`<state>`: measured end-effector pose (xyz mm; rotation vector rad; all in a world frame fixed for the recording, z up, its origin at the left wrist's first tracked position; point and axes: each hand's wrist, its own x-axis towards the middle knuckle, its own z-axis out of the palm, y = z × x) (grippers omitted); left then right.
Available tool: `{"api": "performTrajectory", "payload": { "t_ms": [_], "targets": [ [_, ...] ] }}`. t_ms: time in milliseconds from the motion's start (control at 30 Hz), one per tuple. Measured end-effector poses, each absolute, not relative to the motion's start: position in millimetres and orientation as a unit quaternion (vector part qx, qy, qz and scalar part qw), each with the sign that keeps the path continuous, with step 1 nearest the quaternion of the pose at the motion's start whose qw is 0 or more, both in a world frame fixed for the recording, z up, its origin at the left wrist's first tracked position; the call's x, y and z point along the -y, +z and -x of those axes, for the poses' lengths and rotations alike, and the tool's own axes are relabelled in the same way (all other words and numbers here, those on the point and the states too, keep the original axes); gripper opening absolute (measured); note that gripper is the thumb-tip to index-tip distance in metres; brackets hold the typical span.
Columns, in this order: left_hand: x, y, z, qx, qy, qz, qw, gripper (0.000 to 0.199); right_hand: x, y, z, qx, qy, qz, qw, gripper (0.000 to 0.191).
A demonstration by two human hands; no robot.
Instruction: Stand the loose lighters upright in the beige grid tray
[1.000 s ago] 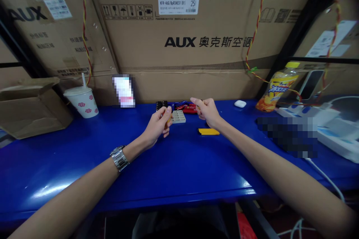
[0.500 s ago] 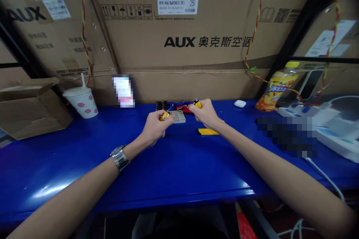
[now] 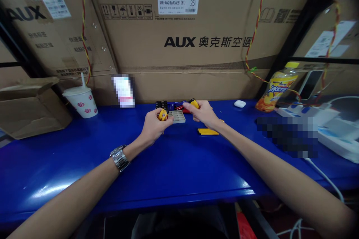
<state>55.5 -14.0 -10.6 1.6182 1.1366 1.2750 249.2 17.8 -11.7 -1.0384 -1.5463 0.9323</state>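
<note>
My left hand (image 3: 153,125) is closed around a small yellow piece (image 3: 162,115) with a dark part at its edge. My right hand (image 3: 204,114), farther right, grips a yellow and black piece (image 3: 194,103) between thumb and fingers. The two hands are apart. Between them lies a light tray with small compartments (image 3: 178,117). Behind it are black parts in a row (image 3: 161,105) and several blue and red items (image 3: 180,105), partly hidden by my right hand. A yellow strip with a black end (image 3: 208,132) lies nearer to me on the blue table (image 3: 179,164).
At the left stand a cardboard box (image 3: 33,110) and a white cup with a straw (image 3: 82,102). A lit screen (image 3: 123,91) leans at the back. To the right are a white case (image 3: 240,104), a drink bottle (image 3: 277,89) and a white power strip (image 3: 336,138).
The yellow piece in my left hand has turned. My right hand's thumb has stretched leftward, and the piece it holds has tilted and shifted slightly left.
</note>
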Motion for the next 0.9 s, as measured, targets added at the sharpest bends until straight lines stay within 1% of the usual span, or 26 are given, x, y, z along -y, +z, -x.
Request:
{"api": "performTrajectory", "payload": {
  "t_ms": [100,200,300,400,567,633,733,833,900],
  "targets": [
    [13.7,-9.4,-54.8,-0.447,0.503,-0.639,0.373,0.024,-22.9,-13.0,-247.1,0.615,0.447,0.386,0.522,0.051],
    [11.6,-9.5,-53.8,-0.451,0.517,-0.628,0.368,0.023,-27.3,-15.6,-243.8,0.62,0.454,0.366,0.524,0.047],
    [9.1,-9.6,-52.3,-0.453,0.532,-0.617,0.362,0.022,-33.3,-18.3,-238.8,0.647,0.39,0.38,0.534,0.037],
    [7.6,-9.2,-50.7,-0.462,0.529,-0.617,0.355,0.021,-47.4,-21.0,-232.3,0.664,0.314,0.403,0.545,0.034],
    [5.5,-10.0,-48.8,-0.46,0.528,-0.628,0.339,0.019,-82.2,-28.0,-219.7,0.681,0.266,0.39,0.56,0.03],
    [4.7,-10.8,-48.5,-0.457,0.529,-0.631,0.337,0.02,-90.6,-30.2,-214.5,0.701,0.245,0.395,0.541,0.028],
    [4.4,-11.8,-48.3,-0.465,0.521,-0.631,0.338,0.022,-93.6,-29.2,-208.7,0.752,0.192,0.416,0.473,0.019],
    [4.7,-13.0,-48.6,-0.476,0.505,-0.635,0.34,0.022,-90.8,-23.7,-207.1,0.785,0.165,0.442,0.402,0.013],
    [4.6,-14.5,-49.0,-0.482,0.492,-0.642,0.338,0.02,-86.6,-19.1,-208.3,0.79,0.143,0.46,0.379,0.011]
  ]
}}
